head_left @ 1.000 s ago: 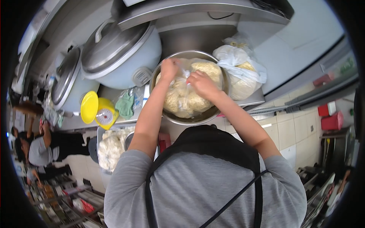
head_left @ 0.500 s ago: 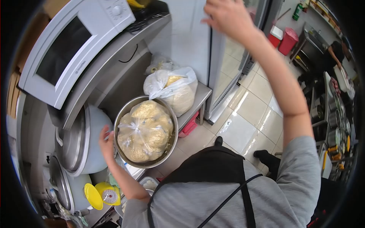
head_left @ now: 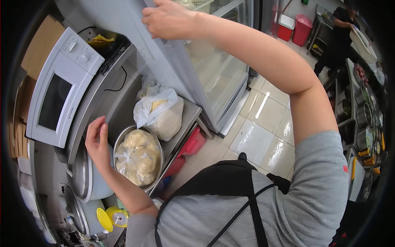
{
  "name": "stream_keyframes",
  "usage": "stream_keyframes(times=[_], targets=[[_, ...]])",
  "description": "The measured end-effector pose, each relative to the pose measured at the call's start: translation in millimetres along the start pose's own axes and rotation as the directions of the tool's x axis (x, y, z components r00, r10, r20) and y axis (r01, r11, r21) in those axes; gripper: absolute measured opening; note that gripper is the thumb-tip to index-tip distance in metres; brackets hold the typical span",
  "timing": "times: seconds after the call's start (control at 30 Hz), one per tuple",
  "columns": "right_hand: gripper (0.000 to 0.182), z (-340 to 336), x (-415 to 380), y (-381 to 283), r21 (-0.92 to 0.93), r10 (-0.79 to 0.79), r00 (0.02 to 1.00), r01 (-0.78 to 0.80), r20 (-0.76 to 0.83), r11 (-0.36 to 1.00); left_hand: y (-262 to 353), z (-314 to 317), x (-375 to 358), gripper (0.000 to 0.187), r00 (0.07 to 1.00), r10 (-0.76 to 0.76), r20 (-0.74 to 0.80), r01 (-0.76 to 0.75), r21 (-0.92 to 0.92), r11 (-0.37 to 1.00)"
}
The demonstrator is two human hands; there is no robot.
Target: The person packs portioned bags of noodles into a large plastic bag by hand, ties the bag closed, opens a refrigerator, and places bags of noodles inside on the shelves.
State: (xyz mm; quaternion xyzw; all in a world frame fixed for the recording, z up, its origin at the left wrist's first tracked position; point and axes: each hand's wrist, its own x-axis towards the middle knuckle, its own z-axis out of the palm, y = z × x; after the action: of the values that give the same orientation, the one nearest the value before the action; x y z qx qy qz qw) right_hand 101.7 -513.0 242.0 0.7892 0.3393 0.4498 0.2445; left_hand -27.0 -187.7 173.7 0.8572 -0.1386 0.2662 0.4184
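My right hand (head_left: 169, 20) is raised at the top of the view. Its fingers are bent around the edge of the glass-fronted fridge door (head_left: 216, 70), and the fingertips are partly hidden. My left hand (head_left: 98, 138) hovers in the air beside a round metal bowl (head_left: 159, 171), its fingers apart and holding nothing. A knotted clear plastic bag of pale yellow, noodle-like food (head_left: 140, 158) fills the bowl. Behind it, a second plastic bag with similar pale contents (head_left: 164, 119) stands on the steel table (head_left: 190, 111).
A white microwave (head_left: 61, 88) stands on a shelf at left. Below are large lidded pots (head_left: 96, 181) and a yellow scale (head_left: 119, 217). Pink containers (head_left: 193, 142) sit under the table. Another person (head_left: 341, 33) stands at far right near a rack of pans (head_left: 364, 115).
My view has turned toward the fridge, so more of its glass front shows. My right hand has come to the fridge door's edge; my left hand has lifted away from the bowl's rim.
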Motion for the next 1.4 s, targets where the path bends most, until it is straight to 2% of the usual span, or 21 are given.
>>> stream_keyframes(times=[0.13,0.2,0.27,0.3,0.37,0.4,0.47,0.5,0.57,0.63,0.67,0.73,0.77,0.8,0.87,0.93,1.03,1.1,1.2,1.27,1.4], targets=[[0.018,-39,-41,7,0.145,0.015,0.988,-0.037,0.153,0.989,-29,-10,-16,0.017,1.0,-0.013,-0.025,0.015,0.074,0.997],[0.01,-57,-86,16,0.155,0.076,0.986,-0.052,-0.149,0.987,-56,-25,-29,0.017,0.987,-0.158,0.01,0.155,0.133,0.979],[0.022,-66,-137,20,0.112,0.206,0.882,-0.175,-0.424,0.978,-78,-17,-37,0.017,0.981,-0.195,0.01,0.192,0.135,0.972],[0.031,-67,-166,26,0.103,0.279,0.807,-0.265,-0.52,0.959,-81,0,-39,0.016,0.979,-0.202,0.009,0.198,0.156,0.968],[0.05,-60,-205,13,0.481,0.705,0.526,-0.517,-0.475,0.709,-66,57,-37,0.015,0.978,-0.176,0.108,0.161,0.13,0.978],[0.061,-60,-219,-7,0.788,0.928,0.286,-0.502,-0.238,0.357,-64,98,-38,0.015,0.954,-0.192,0.231,0.2,-0.01,0.98],[0.08,-76,-238,9,0.963,0.944,0.306,-0.194,-0.12,0.185,-46,188,-45,0.019,0.851,-0.153,0.502,0.267,-0.164,0.949],[0.081,-86,-249,18,0.966,0.93,0.36,-0.206,-0.073,0.156,-42,232,-53,0.023,0.746,-0.105,0.658,0.244,-0.124,0.962],[0.087,-100,-262,29,0.952,0.921,0.389,-0.267,-0.037,0.151,-69,330,-74,0.028,0.369,-0.211,0.905,0.608,-0.064,0.791],[0.085,-104,-291,39,0.952,0.921,0.39,-0.275,-0.014,0.132,-93,418,-84,0.053,0.183,-0.324,0.928,0.795,0.054,0.605],[0.085,-104,-303,43,0.957,0.918,0.396,-0.262,-0.013,0.127,-120,463,-89,0.053,0.182,-0.312,0.932,0.793,0.048,0.607],[0.085,-102,-329,50,0.96,0.943,0.332,-0.262,-0.005,0.097,-175,559,-97,0.072,0.142,-0.607,0.782,0.936,0.093,0.339],[0.086,-101,-338,53,0.939,0.956,0.292,-0.321,-0.027,0.125,-192,594,-97,0.072,0.14,-0.596,0.791,0.937,0.089,0.338],[0.088,-99,-347,56,0.916,0.962,0.265,-0.369,-0.061,0.16,-210,622,-95,0.088,0.189,-0.715,0.673,0.981,-0.099,0.167],[0.092,-97,-364,63,0.875,0.965,0.235,-0.436,-0.114,0.209,-257,683,-88,0.107,0.281,-0.814,0.508,0.9,-0.434,0.04],[0.09,-94,-384,71,0.904,0.974,0.159,-0.371,-0.162,0.211,-271,703,-78,0.109,0.355,-0.81,0.467,0.84,-0.539,0.058],[0.091,-93,-413,83,0.895,0.968,0.141,-0.371,-0.209,0.247,-279,713,-65,0.1,0.352,-0.842,0.409,0.85,-0.517,0.104],[0.092,-94,-427,86,0.887,0.965,0.136,-0.382,-0.224,0.26,-278,721,-61,0.086,0.277,-0.949,0.15,0.771,-0.624,0.127],[0.093,-96,-443,91,0.878,0.965,0.139,-0.403,-0.221,0.259,-265,714,-53,0.075,0.279,-0.953,0.123,0.668,-0.738,0.1],[0.094,-97,-450,94,0.876,0.965,0.146,-0.408,-0.216,0.258,-262,711,-52,0.07,0.186,-0.979,0.085,0.707,-0.704,0.074],[0.096,-98,-460,101,0.88,0.965,0.142,-0.398,-0.22,0.259,-263,689,-61,0.063,0.287,-0.927,0.24,0.812,-0.575,0.102]])
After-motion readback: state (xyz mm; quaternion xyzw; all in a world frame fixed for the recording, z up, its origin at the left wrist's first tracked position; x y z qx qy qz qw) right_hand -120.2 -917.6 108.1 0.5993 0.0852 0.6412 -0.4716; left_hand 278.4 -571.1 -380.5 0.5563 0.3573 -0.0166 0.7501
